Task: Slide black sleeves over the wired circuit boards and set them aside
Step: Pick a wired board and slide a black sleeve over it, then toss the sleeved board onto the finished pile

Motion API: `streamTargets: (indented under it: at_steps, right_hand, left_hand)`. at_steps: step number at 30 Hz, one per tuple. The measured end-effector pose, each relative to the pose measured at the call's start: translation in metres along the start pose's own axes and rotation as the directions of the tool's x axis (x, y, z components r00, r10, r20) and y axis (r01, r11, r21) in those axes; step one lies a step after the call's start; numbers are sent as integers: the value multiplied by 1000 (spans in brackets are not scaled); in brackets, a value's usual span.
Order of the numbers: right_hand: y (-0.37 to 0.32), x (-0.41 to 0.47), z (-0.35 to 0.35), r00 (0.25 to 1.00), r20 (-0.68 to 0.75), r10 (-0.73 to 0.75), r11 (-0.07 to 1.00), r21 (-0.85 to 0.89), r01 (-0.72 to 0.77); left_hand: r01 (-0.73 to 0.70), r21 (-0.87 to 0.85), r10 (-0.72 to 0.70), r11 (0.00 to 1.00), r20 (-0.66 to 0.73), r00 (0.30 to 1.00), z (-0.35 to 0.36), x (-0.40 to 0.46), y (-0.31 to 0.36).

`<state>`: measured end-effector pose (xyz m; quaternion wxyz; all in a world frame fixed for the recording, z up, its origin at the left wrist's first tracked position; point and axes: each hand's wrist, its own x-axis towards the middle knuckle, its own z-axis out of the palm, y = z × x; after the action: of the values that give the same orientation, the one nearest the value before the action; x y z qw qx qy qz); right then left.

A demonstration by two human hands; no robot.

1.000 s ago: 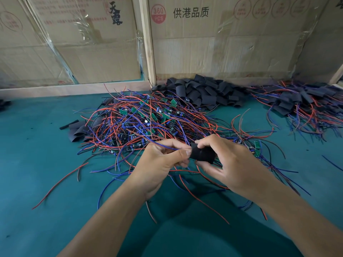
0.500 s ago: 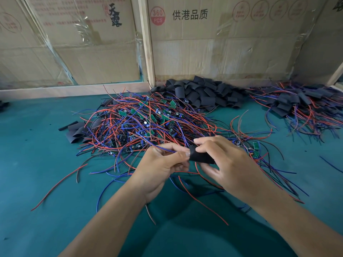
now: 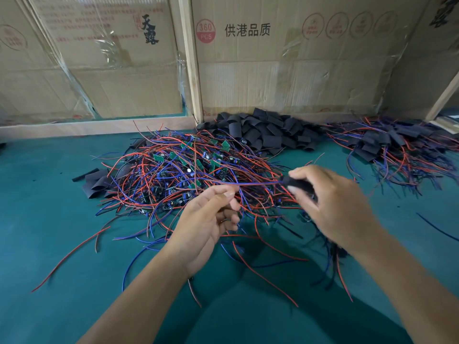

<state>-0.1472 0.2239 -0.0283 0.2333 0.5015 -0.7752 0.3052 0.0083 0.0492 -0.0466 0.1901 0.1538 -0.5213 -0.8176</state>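
My right hand (image 3: 332, 204) grips a black sleeve (image 3: 299, 183) that covers a wired board; the board itself is hidden inside. Red and blue wires (image 3: 255, 184) run taut from the sleeve leftward to my left hand (image 3: 211, 214), which pinches their ends between thumb and forefinger. Behind my hands lies a big tangle of green circuit boards with red and blue wires (image 3: 188, 170). A heap of loose black sleeves (image 3: 263, 132) sits at the back centre. A pile of sleeved boards (image 3: 390, 145) lies at the back right.
The work surface is a teal mat (image 3: 49, 232). Cardboard boxes (image 3: 273, 58) and a wooden post (image 3: 190, 58) wall off the back. A few flat black sleeves (image 3: 96, 182) lie left of the wire tangle. Stray wires trail toward me across the mat.
My hands have moved apart: the right hand carried the sleeve to the right, while the left hand slid along the wires to their ends, drawing them taut.
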Motion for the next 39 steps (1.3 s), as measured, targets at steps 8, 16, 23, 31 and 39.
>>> streamTargets:
  at_steps: [8,16,23,31,39]
  right_hand:
    - [85,34,-26,979,-156,131,951,-260,-169]
    - [204,75,-41,924,-264,276,809,-455,-372]
    - [244,77,-14,743,-89,663,526,-652,-547]
    - [194,97,46,839,256,480,826,-454,-334]
    - [129,151,103,792,448,416,904,-299,-306]
  left_hand:
    - [66,58,-65,996,-11,998,5,-4,-4]
    - [99,31,-99,995,8,995,7,-2,-1]
    - [130,29,-130,991,25,991,5,-2,-4]
    - [157,39,-159,987,53,986,1,-4,-1]
    - [195,37,-197,980,79,977,5,-4,-2]
